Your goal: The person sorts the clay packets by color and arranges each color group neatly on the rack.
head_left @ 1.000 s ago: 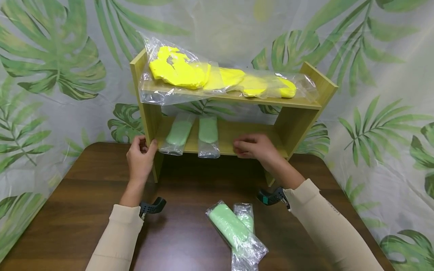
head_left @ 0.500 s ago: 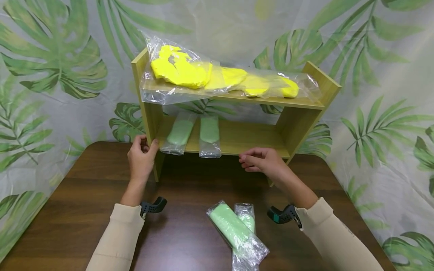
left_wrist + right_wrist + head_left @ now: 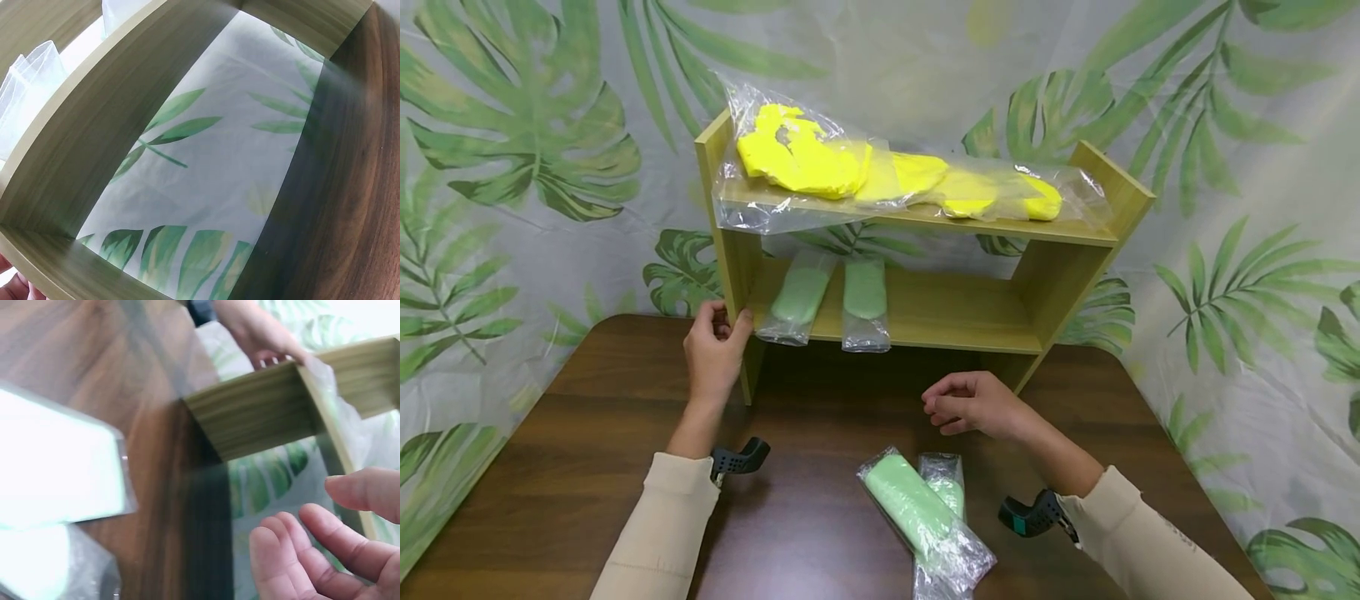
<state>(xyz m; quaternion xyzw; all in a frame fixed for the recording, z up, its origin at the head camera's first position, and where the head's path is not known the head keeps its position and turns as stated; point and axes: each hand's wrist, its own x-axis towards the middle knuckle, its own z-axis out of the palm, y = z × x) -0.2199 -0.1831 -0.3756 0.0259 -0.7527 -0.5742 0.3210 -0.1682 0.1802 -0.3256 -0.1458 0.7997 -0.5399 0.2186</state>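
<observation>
My left hand (image 3: 713, 354) holds the left side panel of a small wooden shelf (image 3: 955, 304), with the thumb at the panel's front edge. Over the table, in front of the shelf's right half, my right hand (image 3: 977, 406) has loosely bent fingers and grasps nothing; its thumb stands apart from the fingers in the right wrist view. Below it on the table, a green slab in a clear bag (image 3: 910, 500) lies slanted across a second bagged green slab (image 3: 949, 493). Two more bagged green slabs, one tilted (image 3: 800, 293) and one straight (image 3: 865, 289), lie on the shelf's lower board.
Clear bags with yellow contents (image 3: 801, 162) overlap along the upper board, the left one hanging over its front edge. Bag ends on the lower board also stick out past the edge. The brown wooden table (image 3: 820, 533) reaches back to a leaf-print cloth (image 3: 910, 67).
My right hand has drawn back from the lower board toward the bagged slabs on the table. The left hand keeps its hold on the shelf panel.
</observation>
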